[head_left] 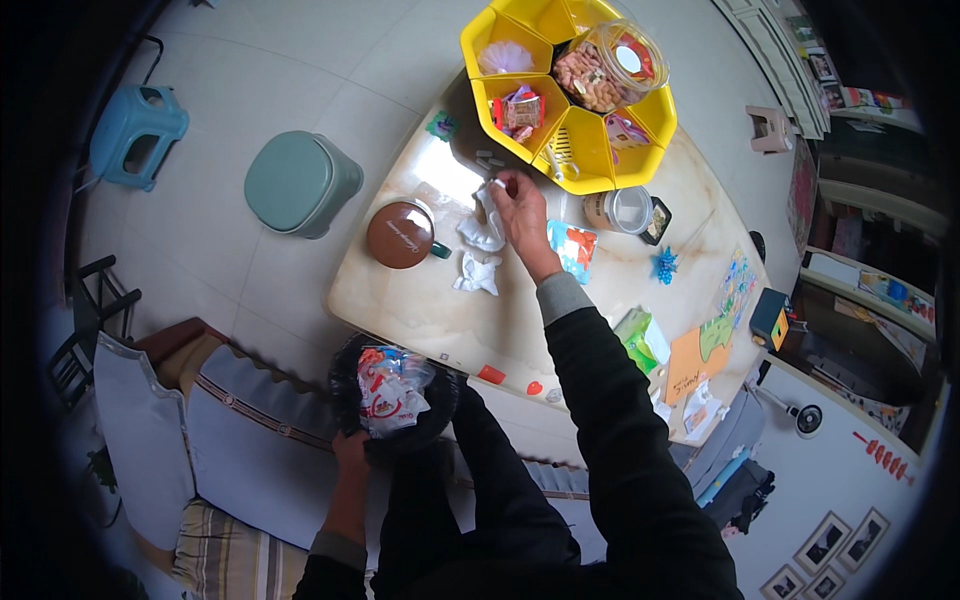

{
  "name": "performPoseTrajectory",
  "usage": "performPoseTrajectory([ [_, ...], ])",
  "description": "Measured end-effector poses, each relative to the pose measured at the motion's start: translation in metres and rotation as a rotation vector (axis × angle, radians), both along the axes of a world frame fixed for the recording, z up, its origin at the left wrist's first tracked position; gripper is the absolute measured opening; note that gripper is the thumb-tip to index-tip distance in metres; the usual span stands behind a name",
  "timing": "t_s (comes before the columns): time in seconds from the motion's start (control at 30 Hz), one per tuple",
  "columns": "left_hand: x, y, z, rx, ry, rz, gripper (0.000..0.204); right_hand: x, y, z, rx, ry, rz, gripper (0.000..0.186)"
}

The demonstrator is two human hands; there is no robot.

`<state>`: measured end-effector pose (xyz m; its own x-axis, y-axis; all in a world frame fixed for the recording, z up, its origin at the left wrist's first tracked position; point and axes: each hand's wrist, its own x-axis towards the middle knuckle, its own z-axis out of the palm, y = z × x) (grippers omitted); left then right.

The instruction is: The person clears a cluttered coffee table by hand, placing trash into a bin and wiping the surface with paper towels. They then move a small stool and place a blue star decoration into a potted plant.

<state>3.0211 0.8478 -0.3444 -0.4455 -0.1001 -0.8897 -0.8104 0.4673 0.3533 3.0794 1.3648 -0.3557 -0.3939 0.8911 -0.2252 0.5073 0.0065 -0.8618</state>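
Observation:
My right hand (523, 215) pinches a crumpled white tissue (484, 223) on the marble-look table (380, 305), just below the yellow segmented snack tray (645, 165). A second crumpled tissue (476, 272) lies below it. Left of them is a cup with a brown lid (398, 235); right of my hand are a blue-and-orange packet (574, 250) and a clear tub (630, 210). My left hand (350, 450) grips a black-lined bin (440, 405) under the table edge, with crumpled wrappers (390, 385) inside.
A green lidded bin (295, 185) and blue stool (135, 140) stand left on the tiled floor. A grey-covered sofa (250, 440) runs along the near side. Papers (695, 350), a tissue pack (640, 340), a blue bow (665, 263) and small items occupy the table's right part.

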Motion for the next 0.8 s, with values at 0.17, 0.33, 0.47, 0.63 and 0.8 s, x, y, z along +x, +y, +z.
performPoseTrajectory([
  [0.17,-0.008,-0.013,-0.003,0.008,0.006,-0.046,0.026,-0.019,0.009,-0.004,0.203,-0.011,0.036,0.033],
  [0.33,-0.012,-0.012,0.003,-0.026,0.010,-0.042,0.026,0.004,-0.022,0.024,0.273,-0.176,0.068,0.040],
  [0.47,-0.016,-0.010,0.005,-0.051,-0.038,-0.072,0.029,0.026,-0.071,0.034,0.484,-0.126,0.370,0.039],
  [0.63,-0.015,-0.009,0.001,-0.024,-0.005,-0.020,0.030,0.044,-0.109,0.028,0.356,-0.349,0.598,0.052],
  [0.8,-0.013,-0.005,0.002,0.004,0.003,-0.051,0.028,0.071,-0.121,0.039,0.410,-0.244,0.447,0.056],
])
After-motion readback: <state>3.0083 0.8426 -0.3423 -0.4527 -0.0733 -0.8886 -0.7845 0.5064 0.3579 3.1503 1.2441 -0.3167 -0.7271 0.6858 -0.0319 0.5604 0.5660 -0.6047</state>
